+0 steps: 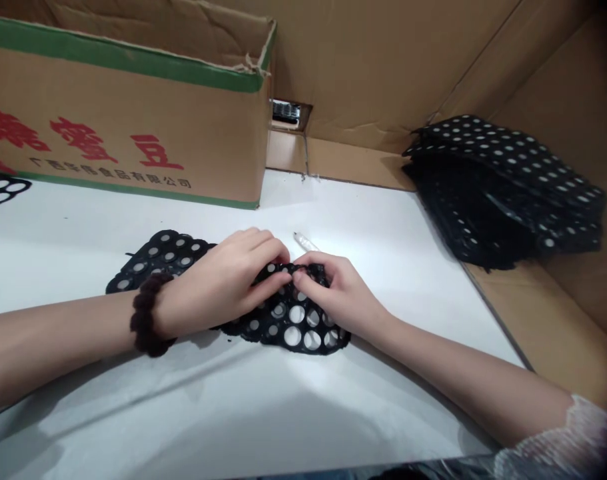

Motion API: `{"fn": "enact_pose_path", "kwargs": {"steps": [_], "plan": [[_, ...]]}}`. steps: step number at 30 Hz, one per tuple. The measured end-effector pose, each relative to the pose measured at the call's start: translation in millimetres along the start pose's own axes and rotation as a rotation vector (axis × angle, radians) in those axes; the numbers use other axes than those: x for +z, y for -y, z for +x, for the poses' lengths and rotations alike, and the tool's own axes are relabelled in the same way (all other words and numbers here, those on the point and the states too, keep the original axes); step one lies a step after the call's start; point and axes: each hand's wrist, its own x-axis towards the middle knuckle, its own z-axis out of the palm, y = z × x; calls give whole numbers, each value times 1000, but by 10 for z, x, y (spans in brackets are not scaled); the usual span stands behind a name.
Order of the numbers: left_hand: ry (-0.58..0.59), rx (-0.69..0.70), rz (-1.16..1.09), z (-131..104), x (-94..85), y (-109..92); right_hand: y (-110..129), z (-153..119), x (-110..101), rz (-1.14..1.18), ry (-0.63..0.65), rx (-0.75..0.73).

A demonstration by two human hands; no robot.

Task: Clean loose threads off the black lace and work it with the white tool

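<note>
A black perforated sheet (pixel 290 327) with round holes lies flat on the white table (pixel 233 413), in the middle. My left hand (pixel 223 283) rests on its centre, fingers curled down onto it. My right hand (pixel 336 293) pinches the sheet's far edge, fingertips meeting those of the left hand. Some holes near the left end hold small grey discs; those near the right end are empty. A dark bead bracelet (pixel 146 313) is on my left wrist.
A brown cardboard box (pixel 128 127) with green trim and red lettering stands at the back left. A stack of black perforated sheets (pixel 508 187) leans at the right against cardboard walls. A small white pen-like object (pixel 306 241) lies behind my hands. Another sheet piece (pixel 0 190) shows at far left.
</note>
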Motion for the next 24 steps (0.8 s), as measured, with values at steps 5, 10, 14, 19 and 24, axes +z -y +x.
{"fn": "enact_pose_path", "kwargs": {"steps": [5,10,14,19,24], "plan": [[101,-141,-187,30,-34,5,-14,13,2,-8,30,-31],[23,-415,-351,91,-35,129,-42,19,5,-125,7,-3],[-179,-577,-495,80,-63,155,-23,-11,-17,-194,109,31],[-48,-279,3,-50,-72,-76,31,-14,-119,-228,273,57],[150,-218,43,-141,-2,-186,52,-4,-161,-179,276,1]]}}
